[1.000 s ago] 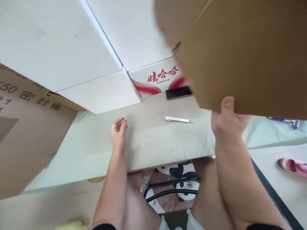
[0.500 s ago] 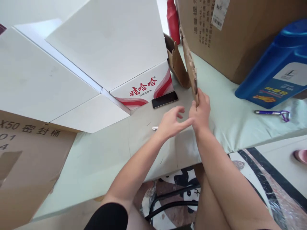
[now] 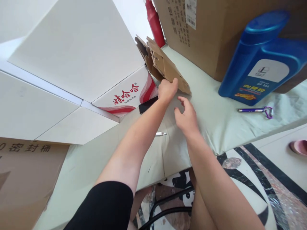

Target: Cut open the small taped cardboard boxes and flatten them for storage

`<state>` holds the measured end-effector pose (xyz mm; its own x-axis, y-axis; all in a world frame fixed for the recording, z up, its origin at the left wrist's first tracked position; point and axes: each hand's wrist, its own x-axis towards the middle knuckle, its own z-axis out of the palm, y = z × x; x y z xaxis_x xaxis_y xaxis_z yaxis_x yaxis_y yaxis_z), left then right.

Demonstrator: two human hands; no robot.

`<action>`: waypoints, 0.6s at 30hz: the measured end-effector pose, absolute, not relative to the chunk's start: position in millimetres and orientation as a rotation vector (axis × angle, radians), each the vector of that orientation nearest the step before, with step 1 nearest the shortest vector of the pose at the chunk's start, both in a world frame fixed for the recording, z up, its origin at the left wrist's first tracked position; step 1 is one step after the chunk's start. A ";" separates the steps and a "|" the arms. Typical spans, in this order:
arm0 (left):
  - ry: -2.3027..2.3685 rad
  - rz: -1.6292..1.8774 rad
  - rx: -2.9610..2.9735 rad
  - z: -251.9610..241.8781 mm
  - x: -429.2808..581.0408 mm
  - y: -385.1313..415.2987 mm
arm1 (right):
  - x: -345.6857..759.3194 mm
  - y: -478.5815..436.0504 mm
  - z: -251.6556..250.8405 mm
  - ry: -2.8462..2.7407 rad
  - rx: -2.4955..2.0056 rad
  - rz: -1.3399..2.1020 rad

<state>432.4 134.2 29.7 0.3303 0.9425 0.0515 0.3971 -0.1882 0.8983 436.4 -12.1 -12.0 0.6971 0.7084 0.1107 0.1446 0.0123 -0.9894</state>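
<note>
The folded piece of brown cardboard [image 3: 171, 68] looks like the likeliest source of trouble: it leans upward and away just beyond the left hand [image 3: 168, 91], and only that hand meets its near lower edge. The left fingers are curled in against the cardboard, but the back of the hand hides whether they pinch it or merely press. If they only press, the piece could spring open or slide sideways, since its layers stand apart at the far end. The right hand [image 3: 187, 116] holds nothing, thumb and forefinger spread, just short of the cardboard's near corner, so it gives no support there. Ragged edges beyond the left fingers might scrape skin if the grip slipped along them. Should the cardboard swing farther away, it could knock the red bottle [image 3: 155, 27] standing past its far end, or scuff the white Wahaha water carton [image 3: 127, 94] left of the left fingers. A black smartphone [image 3: 144, 106] lies on the surface [image 3: 208, 127] at the carton's foot, partly behind the left forearm, where a dragging arm could shift it. Nearer than both hands, a slim white cutter [image 3: 161, 134] lies partly under that forearm's line; a lowered wrist might meet its tip.
</note>
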 end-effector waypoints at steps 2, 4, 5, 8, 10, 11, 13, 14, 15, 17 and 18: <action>1.333 0.796 1.611 31.4 450.2 146.8 | 437.0 -11.4 -12.1 -0.707 -1.507 0.526; 1.425 0.757 1.387 35.9 464.5 151.4 | 438.6 -10.6 -12.6 -0.692 -1.492 0.537; 1.416 0.742 1.282 38.4 468.5 150.3 | 439.7 -10.4 -12.7 -0.686 -1.483 0.543; 1.312 0.680 1.157 42.3 457.8 133.4 | 443.1 -11.1 -11.9 -0.663 -1.470 0.562; 1.208 0.644 1.172 39.6 426.2 114.3 | 444.2 -12.2 -11.1 -0.650 -1.471 0.583; 1.135 0.644 1.179 36.9 403.0 104.0 | 444.1 -12.7 -10.8 -0.645 -1.469 0.595; 1.047 0.682 1.150 30.2 345.5 84.1 | 442.4 -13.4 -10.9 -0.640 -1.460 0.616; 1.029 0.668 1.106 27.0 313.5 74.8 | 440.8 -13.5 -11.4 -0.645 -1.458 0.624; 1.027 0.636 1.057 24.1 281.2 65.9 | 438.6 -13.5 -12.4 -0.659 -1.460 0.629; 1.052 0.673 1.020 19.5 220.0 48.9 | 432.4 -13.4 -15.2 -0.707 -1.478 0.635; 1.063 0.709 1.000 17.6 193.0 40.5 | 428.1 -13.4 -17.0 -0.735 -1.490 0.637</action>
<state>193.0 40.5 17.6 0.3476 0.8612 -0.3709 -0.0115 0.3995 0.9167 428.1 -13.4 -17.0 0.6389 0.7681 0.0423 0.0671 -0.0009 -0.9977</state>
